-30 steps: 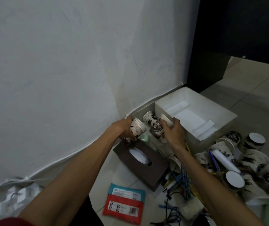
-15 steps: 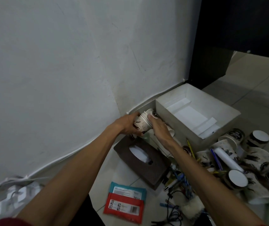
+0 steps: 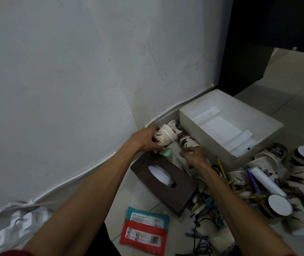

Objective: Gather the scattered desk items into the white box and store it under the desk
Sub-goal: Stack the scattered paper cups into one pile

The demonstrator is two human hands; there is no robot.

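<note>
The white box (image 3: 269, 126) sits on the floor by the wall, holding only flat white paper pieces. My left hand (image 3: 143, 139) grips a stack of nested printed paper cups (image 3: 164, 138) lying sideways, just left of the box. My right hand (image 3: 193, 154) reaches down over another printed cup (image 3: 187, 142) lying against the box's near wall, its fingers curled at the cup's lower end. More printed paper cups (image 3: 276, 207) lie scattered on the floor right of my right arm.
A brown tissue box (image 3: 166, 183) lies between my arms. Red and teal wipe packets (image 3: 143, 231) lie in front. Pens, clothespins and a black cable (image 3: 203, 215) clutter the floor. A dark desk (image 3: 276, 34) stands beyond the box. A crumpled plastic bag (image 3: 18, 224) lies far left.
My right hand has left the stack in my left hand and dropped to a cup beside the box. The stack now shows several rims.
</note>
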